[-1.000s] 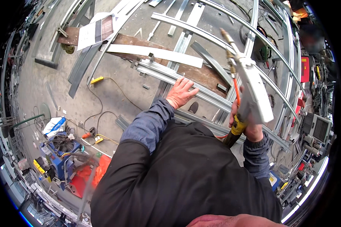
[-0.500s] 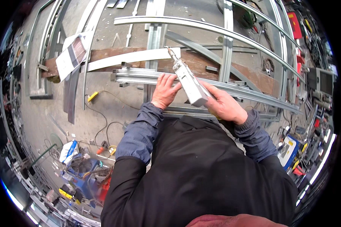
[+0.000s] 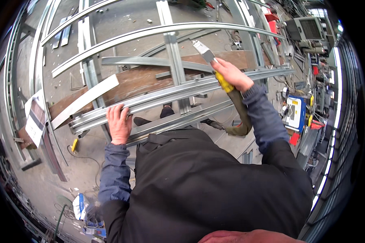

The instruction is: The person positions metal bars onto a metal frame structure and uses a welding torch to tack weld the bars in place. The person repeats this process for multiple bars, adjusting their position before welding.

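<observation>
My right hand (image 3: 232, 76) is closed around a welding gun with a pale grey box-shaped body (image 3: 204, 51) and a yellow section (image 3: 224, 82) below the fingers. A thick olive hose (image 3: 240, 111) hangs from it and bends toward my body. The gun is raised over the far side of the steel rails, tilted up and to the left. My left hand (image 3: 120, 124) rests on the long galvanised rail (image 3: 158, 99) near its left end, fingers laid over the profile and holding no loose thing. Rails and crosspieces (image 3: 173, 54) form a frame before me.
A rusty brown beam (image 3: 146, 77) runs beneath the frame, with a white strip (image 3: 87, 101) across it. At the left hangs a printed sheet (image 3: 35, 117). A yellow connector (image 3: 74, 145) and cable lie on the floor. A blue-and-white case (image 3: 295, 113) stands right.
The view has shifted rightward along the frame. My right hand has carried the welding gun right and away from my left hand, which stays by the rail's left end.
</observation>
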The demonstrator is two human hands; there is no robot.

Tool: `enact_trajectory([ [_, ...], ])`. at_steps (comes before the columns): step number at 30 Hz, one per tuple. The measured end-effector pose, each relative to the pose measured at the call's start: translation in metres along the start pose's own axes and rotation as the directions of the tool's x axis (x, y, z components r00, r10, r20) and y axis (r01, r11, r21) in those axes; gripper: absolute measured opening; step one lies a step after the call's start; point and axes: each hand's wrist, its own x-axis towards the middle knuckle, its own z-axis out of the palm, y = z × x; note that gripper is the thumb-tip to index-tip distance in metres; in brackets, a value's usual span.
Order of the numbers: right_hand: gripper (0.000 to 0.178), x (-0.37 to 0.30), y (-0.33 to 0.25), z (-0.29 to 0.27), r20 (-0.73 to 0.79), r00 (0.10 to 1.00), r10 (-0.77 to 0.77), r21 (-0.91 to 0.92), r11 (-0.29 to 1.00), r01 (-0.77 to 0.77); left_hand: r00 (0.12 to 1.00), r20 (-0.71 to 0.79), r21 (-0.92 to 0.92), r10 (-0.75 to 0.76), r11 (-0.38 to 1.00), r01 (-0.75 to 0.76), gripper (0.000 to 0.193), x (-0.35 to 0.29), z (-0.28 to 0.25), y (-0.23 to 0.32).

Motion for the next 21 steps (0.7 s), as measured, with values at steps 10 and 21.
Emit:
enact_trajectory([
  [10, 0.065, 0.158, 0.1, -0.066, -0.028, 0.99, 0.136, 0.001, 0.991, -0.136, 0.985, 0.16, 0.074, -0.07, 0.995, 0.059, 0.049, 0.013, -0.016, 0.018],
  [21, 0.072, 0.203, 0.119, -0.048, -0.001, 0.991, 0.137, 0.151, 0.979, -0.135, 0.965, 0.13, 0.004, -0.228, 0.973, 0.23, 0.028, 0.028, -0.013, 0.021],
])
